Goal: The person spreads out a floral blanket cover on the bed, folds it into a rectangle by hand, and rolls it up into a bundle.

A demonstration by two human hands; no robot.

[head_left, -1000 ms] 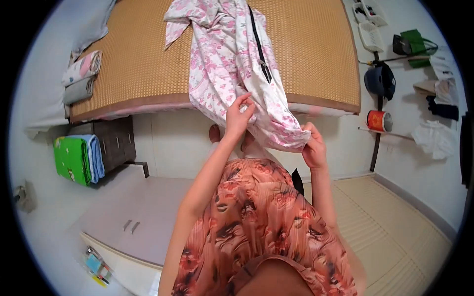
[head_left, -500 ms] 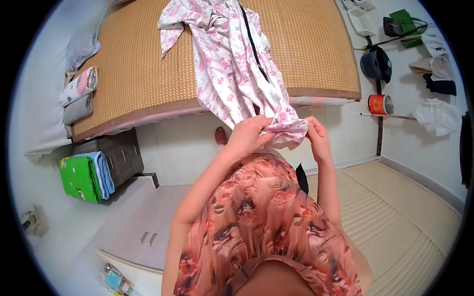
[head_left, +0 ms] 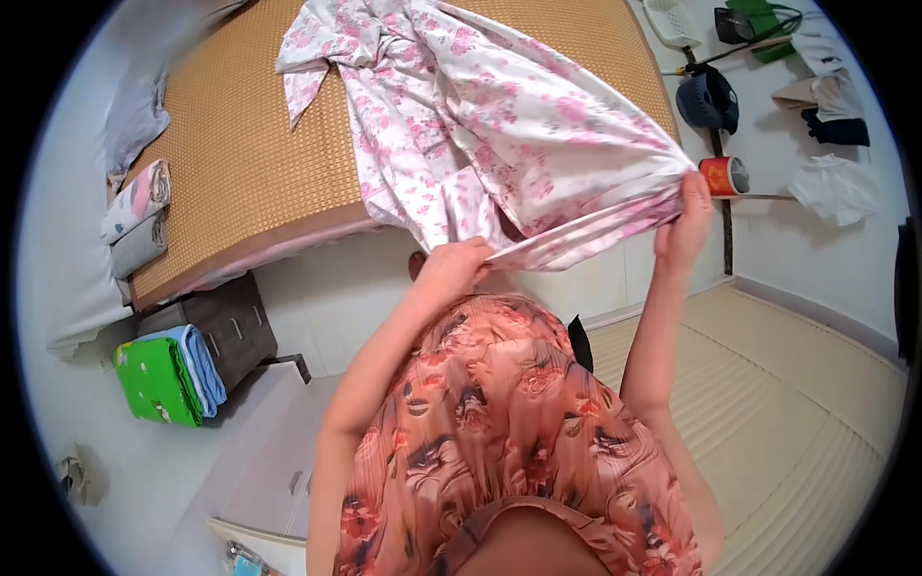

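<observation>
A long white garment with pink flowers (head_left: 538,125) lies partly on the bed, its lower part drawn over the edge towards me. One sleeve-like end hangs out at its upper left. My left hand (head_left: 453,274) grips the lower hem near the bed's front edge, fingers closed on the cloth. Out to the right, my right hand (head_left: 686,223) is closed on another part of the hem. Between the two hands the fabric is stretched taut and spread wide. The exact kind of garment cannot be made out.
A woven mat (head_left: 240,144) covers the bed. Folded cloths (head_left: 139,206) lie at its left side. Below stand a dark drawer cabinet (head_left: 235,317) and a folded green blanket (head_left: 158,382). A red tin (head_left: 715,176) and a dark blue basket (head_left: 706,101) are at the right wall.
My right hand has moved right and up, pulling the hem out wide. My left hand has shifted slightly left. The black strip on the garment no longer shows.
</observation>
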